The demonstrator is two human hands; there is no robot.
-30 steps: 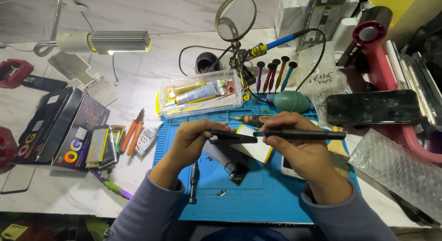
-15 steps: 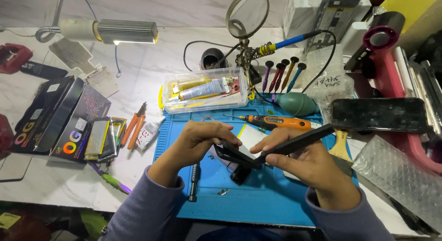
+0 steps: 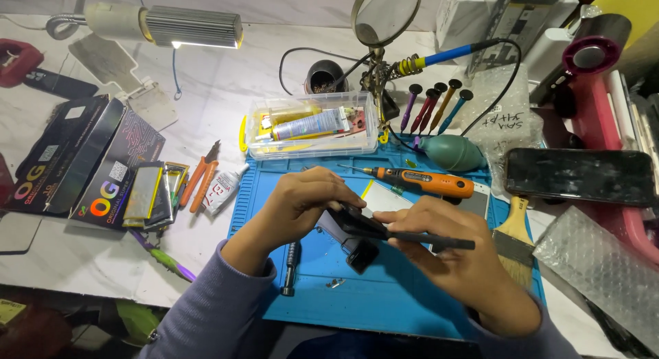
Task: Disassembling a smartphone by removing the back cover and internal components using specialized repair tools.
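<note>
My left hand [image 3: 302, 204] grips a small dark phone-like device [image 3: 357, 225] from its left end, above a blue work mat [image 3: 384, 300]. My right hand [image 3: 449, 263] holds a thin black flat tool [image 3: 429, 240] whose tip lies against the device's edge. A small black block [image 3: 362, 255] sits under the device. An orange electric screwdriver [image 3: 422, 180] lies just beyond my hands on the mat.
A clear plastic box [image 3: 312, 125] of tubes stands behind the mat. A dark phone [image 3: 580, 177] lies at right, a paintbrush [image 3: 511, 239] beside my right hand. A lamp [image 3: 171, 26], a magnifier stand [image 3: 384, 16] and boxes [image 3: 82, 160] fill the left and back.
The black tool has tilted and shifted as both hands came closer together over the device. The view has moved a little lower.
</note>
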